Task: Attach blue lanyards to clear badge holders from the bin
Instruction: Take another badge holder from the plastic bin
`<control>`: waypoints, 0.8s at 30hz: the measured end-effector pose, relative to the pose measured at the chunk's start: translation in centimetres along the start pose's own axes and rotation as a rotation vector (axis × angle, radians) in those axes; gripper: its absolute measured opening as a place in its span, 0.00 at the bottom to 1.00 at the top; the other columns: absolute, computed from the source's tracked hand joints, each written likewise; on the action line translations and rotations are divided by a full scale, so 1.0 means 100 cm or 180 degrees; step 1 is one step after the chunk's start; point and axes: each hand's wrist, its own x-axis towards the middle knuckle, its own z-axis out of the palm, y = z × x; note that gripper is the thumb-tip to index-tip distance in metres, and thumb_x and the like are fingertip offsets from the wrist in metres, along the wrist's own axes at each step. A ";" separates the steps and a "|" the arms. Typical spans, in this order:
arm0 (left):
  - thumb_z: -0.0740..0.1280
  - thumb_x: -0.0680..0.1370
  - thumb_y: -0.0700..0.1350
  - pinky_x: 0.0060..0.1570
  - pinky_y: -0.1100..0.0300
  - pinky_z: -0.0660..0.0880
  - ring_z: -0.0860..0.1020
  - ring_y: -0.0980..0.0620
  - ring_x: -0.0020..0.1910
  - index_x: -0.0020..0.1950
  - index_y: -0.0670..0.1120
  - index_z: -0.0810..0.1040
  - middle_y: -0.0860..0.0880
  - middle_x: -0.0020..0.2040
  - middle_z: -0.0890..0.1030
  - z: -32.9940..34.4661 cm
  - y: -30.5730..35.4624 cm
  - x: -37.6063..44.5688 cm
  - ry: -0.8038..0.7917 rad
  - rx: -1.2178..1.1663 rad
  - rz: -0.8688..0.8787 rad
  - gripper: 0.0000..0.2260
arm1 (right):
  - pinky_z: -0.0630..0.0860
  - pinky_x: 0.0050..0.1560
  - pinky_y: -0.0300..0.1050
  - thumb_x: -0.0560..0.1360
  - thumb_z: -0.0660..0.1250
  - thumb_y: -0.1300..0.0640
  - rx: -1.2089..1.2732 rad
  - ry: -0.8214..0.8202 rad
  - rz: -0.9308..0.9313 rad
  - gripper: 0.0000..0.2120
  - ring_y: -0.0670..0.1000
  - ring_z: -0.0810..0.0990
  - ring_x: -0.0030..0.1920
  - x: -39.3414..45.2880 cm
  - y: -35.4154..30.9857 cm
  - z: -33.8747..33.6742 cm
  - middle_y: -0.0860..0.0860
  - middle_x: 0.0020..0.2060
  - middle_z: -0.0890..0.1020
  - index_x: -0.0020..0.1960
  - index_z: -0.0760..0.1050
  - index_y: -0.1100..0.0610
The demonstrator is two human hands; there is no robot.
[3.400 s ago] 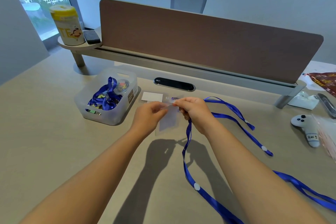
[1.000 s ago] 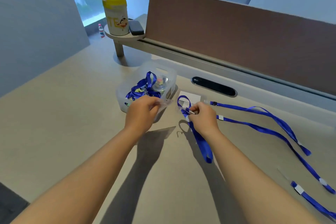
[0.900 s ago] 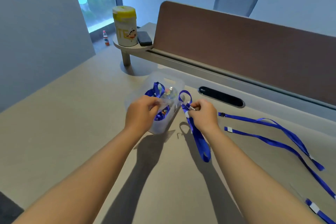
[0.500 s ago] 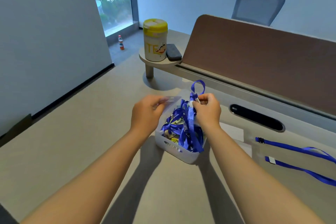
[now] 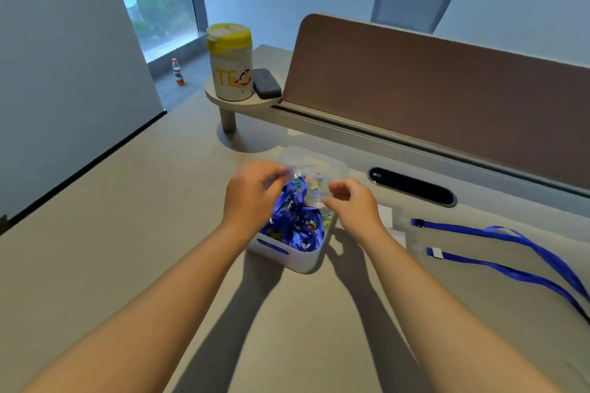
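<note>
Hands over bin (image 5: 297, 257): left hand (image 5: 252, 198) grip pinches badge holder (image 5: 298, 169); right hand (image 5: 352, 206) grip loose, empty.

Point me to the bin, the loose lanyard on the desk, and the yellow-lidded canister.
bin (image 5: 287, 257), head view, near white wall.
loose lanyard (image 5: 459, 227), head view, upper strap.
yellow-lidded canister (image 5: 230, 73), head view, printed side.

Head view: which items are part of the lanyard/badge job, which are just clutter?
Job:
bin
blue lanyards in the bin
blue lanyard on the desk
clear badge holder in the left hand
right hand

Clutter:
yellow-lidded canister
dark case
bottle on the floor
office chair
</note>
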 end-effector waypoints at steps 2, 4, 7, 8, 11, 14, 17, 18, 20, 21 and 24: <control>0.66 0.73 0.39 0.39 0.63 0.70 0.75 0.50 0.42 0.49 0.41 0.80 0.40 0.44 0.82 0.012 0.021 -0.003 -0.0030 -0.0028 0.0166 0.07 | 0.75 0.52 0.49 0.73 0.66 0.64 0.0074 0.0126 0.0035 0.12 0.55 0.77 0.53 -0.013 0.007 -0.026 0.57 0.53 0.79 0.56 0.75 0.63; 0.65 0.73 0.37 0.43 0.60 0.70 0.74 0.49 0.42 0.48 0.39 0.80 0.39 0.44 0.82 0.029 0.044 -0.009 -0.0088 -0.0123 0.0331 0.06 | 0.75 0.54 0.49 0.73 0.66 0.64 0.0091 0.0252 0.0061 0.11 0.54 0.77 0.52 -0.028 0.017 -0.055 0.57 0.52 0.80 0.55 0.75 0.63; 0.65 0.72 0.38 0.44 0.60 0.70 0.77 0.45 0.43 0.46 0.38 0.80 0.38 0.43 0.82 0.070 0.090 -0.030 -0.0357 -0.0247 0.0522 0.07 | 0.73 0.53 0.44 0.73 0.65 0.64 0.0059 0.0519 0.0151 0.11 0.50 0.76 0.49 -0.058 0.044 -0.113 0.56 0.51 0.80 0.56 0.76 0.63; 0.65 0.72 0.37 0.44 0.62 0.68 0.77 0.44 0.43 0.46 0.38 0.80 0.38 0.42 0.82 0.085 0.105 -0.040 -0.0471 -0.0267 0.0587 0.06 | 0.72 0.52 0.42 0.73 0.65 0.64 0.0061 0.0613 0.0210 0.11 0.49 0.75 0.49 -0.069 0.056 -0.133 0.54 0.49 0.79 0.56 0.76 0.63; 0.65 0.71 0.36 0.41 0.59 0.67 0.77 0.41 0.41 0.44 0.38 0.80 0.37 0.40 0.82 0.133 0.145 -0.074 -0.0831 -0.0354 0.0699 0.05 | 0.70 0.49 0.40 0.73 0.65 0.63 0.0082 0.0869 0.0489 0.11 0.49 0.75 0.49 -0.103 0.101 -0.189 0.52 0.47 0.77 0.56 0.75 0.63; 0.64 0.71 0.40 0.41 0.50 0.73 0.77 0.40 0.41 0.43 0.39 0.80 0.38 0.39 0.82 0.175 0.178 -0.111 -0.1133 -0.0325 0.0790 0.07 | 0.70 0.49 0.40 0.73 0.66 0.64 0.0098 0.1030 0.0749 0.11 0.51 0.75 0.49 -0.137 0.152 -0.231 0.53 0.47 0.77 0.55 0.75 0.63; 0.66 0.72 0.37 0.44 0.49 0.74 0.77 0.41 0.43 0.45 0.39 0.80 0.38 0.42 0.82 0.211 0.201 -0.142 -0.1394 -0.0334 0.0806 0.05 | 0.70 0.45 0.41 0.73 0.65 0.64 0.0154 0.1111 0.1052 0.11 0.49 0.74 0.48 -0.165 0.200 -0.260 0.55 0.50 0.78 0.56 0.75 0.62; 0.66 0.72 0.37 0.45 0.49 0.74 0.77 0.41 0.44 0.46 0.40 0.80 0.39 0.43 0.82 0.221 0.207 -0.151 -0.1472 -0.0325 0.0782 0.05 | 0.70 0.46 0.41 0.73 0.65 0.64 0.0107 0.1102 0.1126 0.12 0.49 0.74 0.49 -0.172 0.215 -0.267 0.56 0.53 0.79 0.57 0.75 0.62; 0.65 0.72 0.38 0.46 0.51 0.73 0.77 0.42 0.46 0.48 0.41 0.80 0.40 0.45 0.82 0.237 0.214 -0.164 -0.1584 -0.0236 0.0731 0.07 | 0.69 0.51 0.40 0.74 0.64 0.62 -0.0051 0.1033 0.1277 0.15 0.52 0.76 0.55 -0.179 0.240 -0.279 0.55 0.59 0.78 0.60 0.73 0.62; 0.65 0.73 0.38 0.46 0.51 0.72 0.76 0.42 0.46 0.49 0.42 0.80 0.40 0.45 0.82 0.244 0.215 -0.169 -0.1624 -0.0173 0.0726 0.07 | 0.69 0.54 0.41 0.74 0.63 0.62 -0.0135 0.0991 0.1350 0.17 0.52 0.75 0.58 -0.181 0.251 -0.282 0.55 0.61 0.77 0.62 0.72 0.61; 0.65 0.73 0.37 0.46 0.51 0.72 0.76 0.42 0.47 0.49 0.41 0.79 0.40 0.45 0.81 0.256 0.217 -0.176 -0.1708 -0.0019 0.0682 0.07 | 0.70 0.61 0.46 0.74 0.62 0.60 -0.0403 0.0893 0.1423 0.18 0.54 0.74 0.62 -0.179 0.276 -0.284 0.55 0.64 0.75 0.64 0.71 0.60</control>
